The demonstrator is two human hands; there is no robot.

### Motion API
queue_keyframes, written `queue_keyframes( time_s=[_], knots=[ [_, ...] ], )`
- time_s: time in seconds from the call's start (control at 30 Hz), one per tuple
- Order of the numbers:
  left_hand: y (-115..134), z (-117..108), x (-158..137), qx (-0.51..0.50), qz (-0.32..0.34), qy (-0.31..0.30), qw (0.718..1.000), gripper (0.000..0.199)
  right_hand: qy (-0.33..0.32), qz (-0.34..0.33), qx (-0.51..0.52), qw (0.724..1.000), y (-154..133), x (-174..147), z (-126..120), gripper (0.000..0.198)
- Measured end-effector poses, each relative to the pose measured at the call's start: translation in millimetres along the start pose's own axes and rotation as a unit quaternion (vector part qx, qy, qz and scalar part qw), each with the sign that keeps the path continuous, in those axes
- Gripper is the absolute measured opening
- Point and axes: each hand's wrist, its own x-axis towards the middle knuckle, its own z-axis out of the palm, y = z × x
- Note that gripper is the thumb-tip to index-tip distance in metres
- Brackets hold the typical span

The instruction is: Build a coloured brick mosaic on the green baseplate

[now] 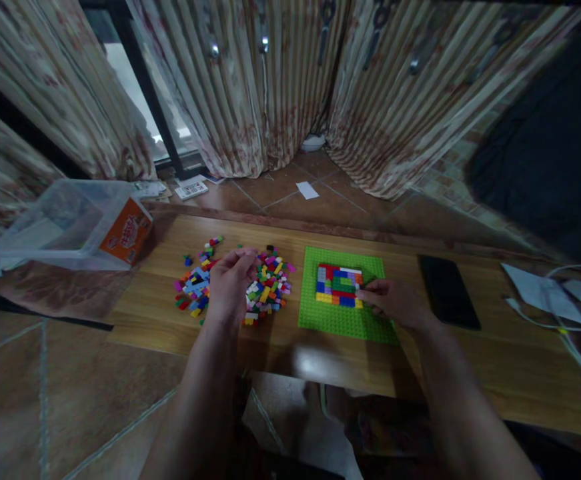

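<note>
A green studded baseplate (310, 313) lies on the wooden table, with a flat rectangle of mixed-colour toy bricks (339, 283) built on it. My right hand (393, 301) is at the right edge of that rectangle, thumb and finger closed on a small brick there. Left of the plate, my left hand (231, 280) hovers over the loose toy bricks (270, 287), its fingers pinched together. Whatever sits between the left fingertips is too small to make out. The left hand hides the middle of the pile.
A clear plastic bin (70, 227) with an orange label stands at the left. On the right are a black phone (449, 291), a white paper sheet (545, 291) and white cables (535, 310). Beyond the table's far edge hang striped curtains (240, 100).
</note>
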Motion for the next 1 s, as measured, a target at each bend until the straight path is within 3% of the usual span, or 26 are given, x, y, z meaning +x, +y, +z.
queue_keyframes(
  time_s=[0.2,0.27,0.4,0.47,0.53,0.7,0.87,1.0],
  knots=[
    [5.3,-12.7,6.1,0.002,0.037,0.018,0.999,0.018,-0.018,0.014,-0.015,1.000,7.1,4.5,-4.1,0.051],
    [9.0,-19.0,8.3,-0.001,0.048,0.023,0.999,0.016,-0.017,-0.011,-0.040,0.999,8.5,6.0,-9.5,0.049],
    [15.1,-28.9,11.4,-0.016,0.058,0.025,0.998,0.015,0.090,-0.082,-0.092,0.988,-4.3,1.0,-8.6,0.043],
    [17.0,-31.4,11.5,-0.021,0.059,0.027,0.998,0.015,0.157,-0.139,-0.058,0.976,-19.5,-7.2,7.4,0.034],
    [18.3,-32.7,10.6,-0.024,0.058,0.028,0.998,0.014,0.163,-0.225,-0.001,0.961,-37.1,-18.0,34.0,0.026],
    [21.6,-36.6,7.4,-0.028,0.060,0.029,0.997,0.013,0.026,-0.422,-0.050,0.905,-68.3,-38.3,105.2,0.017],
    [25.1,-44.0,7.3,-0.024,0.058,0.029,0.998,0.015,0.009,-0.483,-0.122,0.867,-74.1,-35.5,138.2,0.023],
    [26.4,-48.9,8.2,-0.027,0.057,0.029,0.998,0.014,0.010,-0.473,-0.172,0.864,-75.4,-31.9,146.9,0.023]
  ],
)
